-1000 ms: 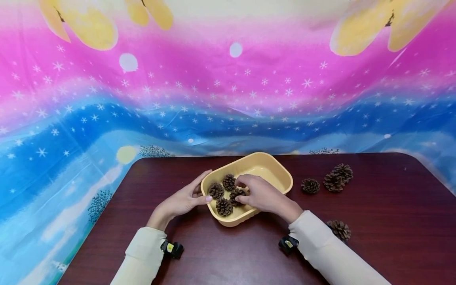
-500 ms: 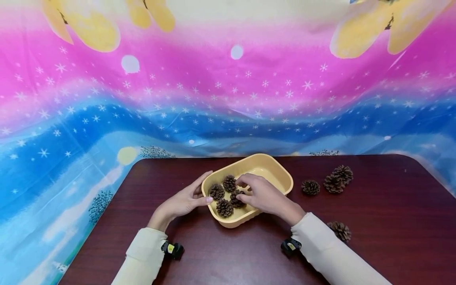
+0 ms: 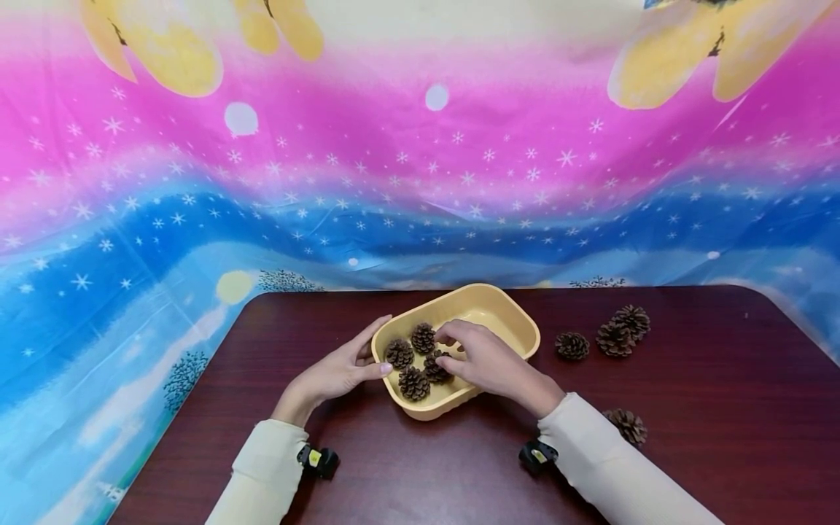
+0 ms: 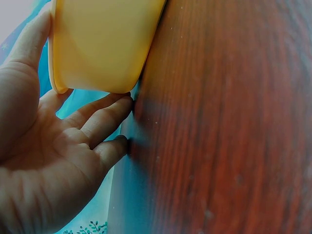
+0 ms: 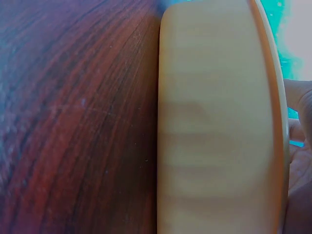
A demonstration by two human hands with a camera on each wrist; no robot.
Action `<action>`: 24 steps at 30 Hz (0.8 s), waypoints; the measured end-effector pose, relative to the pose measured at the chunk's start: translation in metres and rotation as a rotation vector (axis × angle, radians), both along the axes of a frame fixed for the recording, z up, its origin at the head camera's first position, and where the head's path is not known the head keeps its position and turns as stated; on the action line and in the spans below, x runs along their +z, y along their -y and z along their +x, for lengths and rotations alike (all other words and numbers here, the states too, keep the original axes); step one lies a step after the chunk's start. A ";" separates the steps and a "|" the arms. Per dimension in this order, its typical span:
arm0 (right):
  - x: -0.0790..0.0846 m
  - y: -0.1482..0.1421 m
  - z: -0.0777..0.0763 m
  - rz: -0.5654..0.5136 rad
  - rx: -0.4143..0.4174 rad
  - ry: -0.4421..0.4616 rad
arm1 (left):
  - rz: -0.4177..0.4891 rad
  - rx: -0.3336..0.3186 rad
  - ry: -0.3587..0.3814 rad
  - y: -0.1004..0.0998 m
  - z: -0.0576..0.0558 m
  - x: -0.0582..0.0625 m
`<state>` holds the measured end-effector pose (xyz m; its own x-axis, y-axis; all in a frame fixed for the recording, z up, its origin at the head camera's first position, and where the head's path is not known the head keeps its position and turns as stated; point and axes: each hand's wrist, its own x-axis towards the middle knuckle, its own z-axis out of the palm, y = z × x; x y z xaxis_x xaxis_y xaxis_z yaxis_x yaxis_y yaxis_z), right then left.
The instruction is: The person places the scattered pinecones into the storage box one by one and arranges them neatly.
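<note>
A pale yellow plastic box (image 3: 499,310) sits slantwise on the table, several brown pine cones (image 3: 413,383) gathered in its left half. My left hand (image 3: 335,370) grips the box's left end, thumb over the rim and fingers along the outside wall. In the left wrist view, its lower fingertips (image 4: 117,146) come down to the tabletop beside the box. My right hand (image 3: 488,357) reaches in over the near rim, thumb and curled forefinger at one pine cone (image 3: 436,368), which it pinches. The box wall hides most of this hand in the right wrist view.
To the right of the box lie a lone pine cone (image 3: 572,345), two more touching pine cones (image 3: 617,337) farther right, and another pine cone (image 3: 626,425) by the right sleeve. Behind the dark red wooden table (image 3: 709,364) hangs a colourful snowflake-patterned cloth (image 3: 394,182).
Hands, box and pine cones keep nearly the same places. The whole head view has shifted down slightly, and the right wrist has edged a little to the right.
</note>
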<state>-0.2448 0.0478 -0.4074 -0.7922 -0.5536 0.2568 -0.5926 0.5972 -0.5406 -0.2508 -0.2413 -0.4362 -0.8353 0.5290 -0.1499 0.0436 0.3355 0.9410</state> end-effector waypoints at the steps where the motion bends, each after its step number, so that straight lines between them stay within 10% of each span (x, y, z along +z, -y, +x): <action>1: 0.000 0.000 0.000 0.000 0.001 -0.002 | 0.002 0.001 0.001 0.000 0.000 0.000; 24: 0.008 -0.009 0.012 0.002 0.015 -0.050 | -0.007 0.013 -0.002 0.000 0.000 0.000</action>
<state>-0.2327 0.0568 -0.3998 -0.7701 -0.5655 0.2952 -0.6277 0.5893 -0.5087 -0.2507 -0.2416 -0.4366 -0.8426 0.5167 -0.1517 0.0411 0.3425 0.9386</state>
